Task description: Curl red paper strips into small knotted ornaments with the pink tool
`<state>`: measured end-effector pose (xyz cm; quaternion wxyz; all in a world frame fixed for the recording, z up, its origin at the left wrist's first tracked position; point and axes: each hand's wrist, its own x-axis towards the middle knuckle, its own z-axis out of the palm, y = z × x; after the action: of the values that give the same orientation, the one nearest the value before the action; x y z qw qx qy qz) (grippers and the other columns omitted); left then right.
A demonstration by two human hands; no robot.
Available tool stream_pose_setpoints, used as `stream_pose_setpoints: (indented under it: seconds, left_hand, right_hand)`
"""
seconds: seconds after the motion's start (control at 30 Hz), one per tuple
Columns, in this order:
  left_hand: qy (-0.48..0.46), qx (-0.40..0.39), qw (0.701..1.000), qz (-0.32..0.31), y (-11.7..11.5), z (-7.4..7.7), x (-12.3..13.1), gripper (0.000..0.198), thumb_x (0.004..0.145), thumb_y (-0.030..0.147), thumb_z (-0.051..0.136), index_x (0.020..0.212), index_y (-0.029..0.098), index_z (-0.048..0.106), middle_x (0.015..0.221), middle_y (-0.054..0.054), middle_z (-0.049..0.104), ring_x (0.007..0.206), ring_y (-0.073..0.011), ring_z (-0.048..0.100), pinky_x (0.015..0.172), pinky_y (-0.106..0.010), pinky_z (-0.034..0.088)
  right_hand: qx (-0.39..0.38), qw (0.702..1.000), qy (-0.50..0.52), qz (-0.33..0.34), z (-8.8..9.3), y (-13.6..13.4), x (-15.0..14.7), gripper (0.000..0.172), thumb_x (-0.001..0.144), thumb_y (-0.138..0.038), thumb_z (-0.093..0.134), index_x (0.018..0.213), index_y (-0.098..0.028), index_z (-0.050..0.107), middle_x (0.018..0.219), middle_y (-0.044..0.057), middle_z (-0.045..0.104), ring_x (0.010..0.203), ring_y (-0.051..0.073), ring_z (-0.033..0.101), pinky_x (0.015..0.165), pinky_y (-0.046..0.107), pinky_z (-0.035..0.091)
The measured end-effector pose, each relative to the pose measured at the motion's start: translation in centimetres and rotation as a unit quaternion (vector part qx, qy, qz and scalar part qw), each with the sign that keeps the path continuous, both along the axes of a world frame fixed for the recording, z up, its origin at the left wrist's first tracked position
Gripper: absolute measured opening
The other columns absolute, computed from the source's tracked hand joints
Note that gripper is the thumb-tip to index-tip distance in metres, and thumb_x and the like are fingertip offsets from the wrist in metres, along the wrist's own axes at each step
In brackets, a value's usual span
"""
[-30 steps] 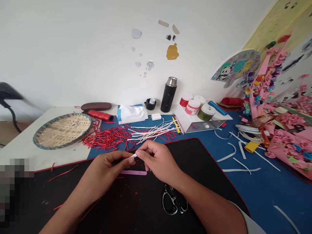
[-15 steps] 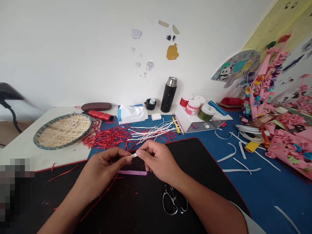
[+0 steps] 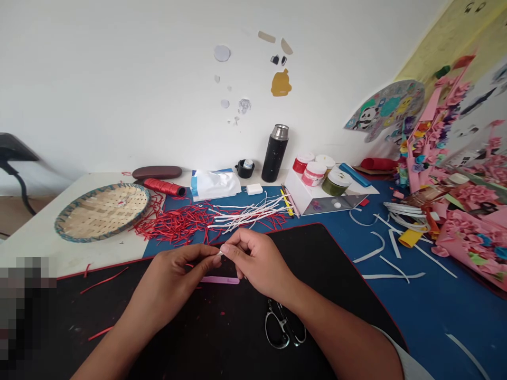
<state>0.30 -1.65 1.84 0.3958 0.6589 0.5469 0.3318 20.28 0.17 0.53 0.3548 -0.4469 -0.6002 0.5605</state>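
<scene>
My left hand (image 3: 174, 279) and my right hand (image 3: 257, 261) meet over the black mat (image 3: 198, 338). Between their fingertips is a small white strip (image 3: 220, 253), mostly covered by the fingers, pinched from both sides. A purple tool (image 3: 222, 280) lies flat on the mat just below my hands. Scissors with dark handles (image 3: 279, 330) rest under my right wrist, their blades hidden. Beyond my hands lie white strips (image 3: 245, 212) and a heap of red cords (image 3: 178, 224).
At the back left are a woven basket (image 3: 103, 211) and a red thread spool (image 3: 164, 187). A black flask (image 3: 274, 154) stands by the wall, near lidded jars (image 3: 315, 174) on a box. Pink paper flowers (image 3: 471, 232) crowd the right side.
My left hand has moved slightly right, closer to my right hand, and less of the white strip shows between them. My right hand is nearly still.
</scene>
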Motion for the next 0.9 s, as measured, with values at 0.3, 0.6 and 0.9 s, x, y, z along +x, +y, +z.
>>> stream_pose_setpoints:
  seconds: [0.3, 0.6, 0.9]
  left_hand:
    - [-0.025, -0.042, 0.998, 0.029, 0.02, -0.01, -0.23, 0.032, 0.087, 0.060, 0.076, 0.093, 0.031, 0.089, 0.086, -0.002, 0.087, 0.080, -0.0266, 0.077, 0.072, -0.032, 0.054]
    - [-0.039, -0.051, 0.996, 0.055, 0.11, 0.34, -0.01, 0.035, 0.083, 0.060, 0.079, 0.089, 0.027, 0.088, 0.083, -0.005, 0.087, 0.079, -0.0287, 0.079, 0.068, -0.033, 0.058]
    - [0.052, 0.097, 0.993, 0.044, -0.17, -0.60, -0.46, 0.027, 0.093, 0.053, 0.072, 0.092, 0.030, 0.087, 0.080, 0.001, 0.086, 0.068, -0.0219, 0.076, 0.063, -0.028, 0.054]
  right_hand:
    - [-0.033, 0.996, 0.079, 0.018, -0.01, 0.37, 0.09, 0.030, 0.101, -0.048, 0.067, 0.093, -0.020, 0.064, 0.055, -0.008, 0.055, 0.046, 0.010, 0.049, 0.049, 0.024, 0.039]
    - [-0.058, 0.993, 0.106, 0.016, 0.15, 0.42, -0.02, 0.035, 0.097, -0.053, 0.073, 0.098, -0.019, 0.066, 0.057, -0.008, 0.056, 0.046, 0.009, 0.050, 0.045, 0.023, 0.037]
    - [-0.054, 0.993, 0.099, 0.020, 0.06, 0.37, 0.06, 0.030, 0.098, -0.048, 0.071, 0.097, -0.019, 0.066, 0.057, -0.008, 0.056, 0.046, 0.009, 0.050, 0.046, 0.023, 0.038]
